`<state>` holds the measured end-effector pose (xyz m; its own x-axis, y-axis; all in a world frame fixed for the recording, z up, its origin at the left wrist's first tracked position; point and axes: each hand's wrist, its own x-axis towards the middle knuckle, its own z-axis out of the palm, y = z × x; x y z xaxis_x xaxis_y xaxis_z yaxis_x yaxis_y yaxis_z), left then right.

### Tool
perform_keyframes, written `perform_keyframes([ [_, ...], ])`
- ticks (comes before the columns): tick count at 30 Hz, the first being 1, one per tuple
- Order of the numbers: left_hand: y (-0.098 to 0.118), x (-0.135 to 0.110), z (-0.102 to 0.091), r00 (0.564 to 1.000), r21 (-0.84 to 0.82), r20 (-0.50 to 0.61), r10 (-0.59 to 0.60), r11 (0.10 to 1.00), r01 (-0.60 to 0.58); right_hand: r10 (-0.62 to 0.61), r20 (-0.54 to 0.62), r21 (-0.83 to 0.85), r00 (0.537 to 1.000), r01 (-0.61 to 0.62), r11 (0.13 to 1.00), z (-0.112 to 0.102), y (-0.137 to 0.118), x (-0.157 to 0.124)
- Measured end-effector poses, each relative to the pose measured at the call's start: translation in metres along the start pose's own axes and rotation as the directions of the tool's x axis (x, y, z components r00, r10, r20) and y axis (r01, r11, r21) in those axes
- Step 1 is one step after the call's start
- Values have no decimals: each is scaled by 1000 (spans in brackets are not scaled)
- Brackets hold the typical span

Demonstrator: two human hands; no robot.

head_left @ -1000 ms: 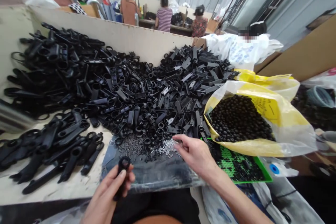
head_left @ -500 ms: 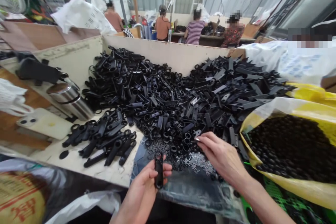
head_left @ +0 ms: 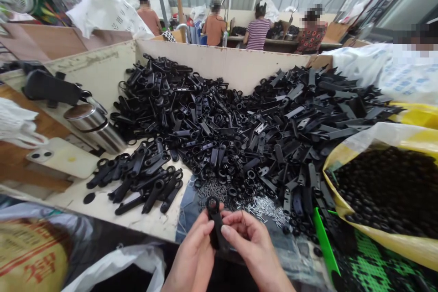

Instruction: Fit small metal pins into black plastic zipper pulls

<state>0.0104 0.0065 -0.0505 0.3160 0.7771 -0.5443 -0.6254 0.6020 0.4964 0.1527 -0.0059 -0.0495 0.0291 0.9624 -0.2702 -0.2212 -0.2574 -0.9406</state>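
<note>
Low in front of me, my left hand is wrapped round a black plastic part, a long narrow piece with a ring at its upper end. Against its right edge, my right hand is closed, thumb and fingertips pressed to the part; anything small between those fingers is hidden. Just beyond both hands, silver pins and small dark screw-like pieces lie on a blue cloth. Behind them rises a big heap of black plastic parts. Similar ringed pieces lie in a smaller group at the left.
A steel flask and a pale phone are at the left. On the right stand a yellow-white sack of small black pieces and a green tray. A low board wall encloses the heap; several people sit beyond it.
My right hand has come left and down from the pile, where it pinched a small shiny piece, to the black part in my left hand. The view has shifted slightly.
</note>
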Motion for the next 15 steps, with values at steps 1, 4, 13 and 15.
perform_keyframes([
  [1,-2,1,-1,1000,-5,-6,11,1000,-11,-3,-4,3,1000,3,1000,1,-2,0],
  [4,-6,1,0,1000,-9,-17,23,1000,-23,-8,-13,15,1000,8,1000,3,-4,-3],
  [13,-10,-6,14,996,-2,-65,66,998,-67,-48,-174,103,984,66,993,12,13,-5],
  [15,-9,-7,18,995,-12,-68,68,998,-69,-33,-195,136,980,60,989,15,13,-6],
])
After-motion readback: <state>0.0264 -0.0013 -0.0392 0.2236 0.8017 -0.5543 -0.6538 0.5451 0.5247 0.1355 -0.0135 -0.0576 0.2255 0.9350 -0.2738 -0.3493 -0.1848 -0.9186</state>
